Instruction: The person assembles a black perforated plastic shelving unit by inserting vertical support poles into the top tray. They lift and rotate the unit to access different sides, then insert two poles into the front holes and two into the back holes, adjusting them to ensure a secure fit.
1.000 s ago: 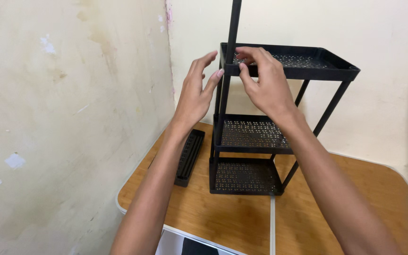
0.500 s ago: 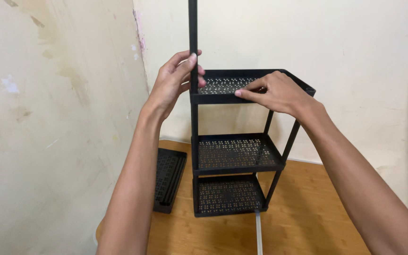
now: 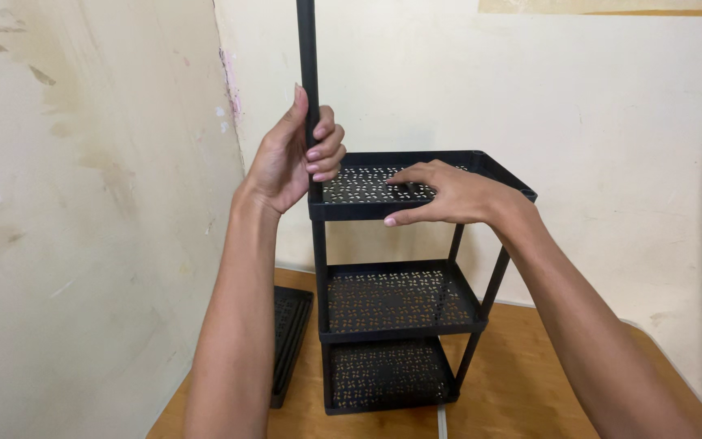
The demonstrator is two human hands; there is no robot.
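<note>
The left hand (image 3: 290,158) is wrapped around a black upright pole (image 3: 308,73) that rises from the front-left corner of the top shelf (image 3: 440,167), fingers curled closed on it. The right hand (image 3: 448,193) lies flat and open on that perforated top shelf, thumb over its front rim. Both belong to a black three-tier rack (image 3: 396,301) standing on a wooden table (image 3: 530,390) in a wall corner. A separate black tray (image 3: 288,329) lies just left of the rack's base.
</note>
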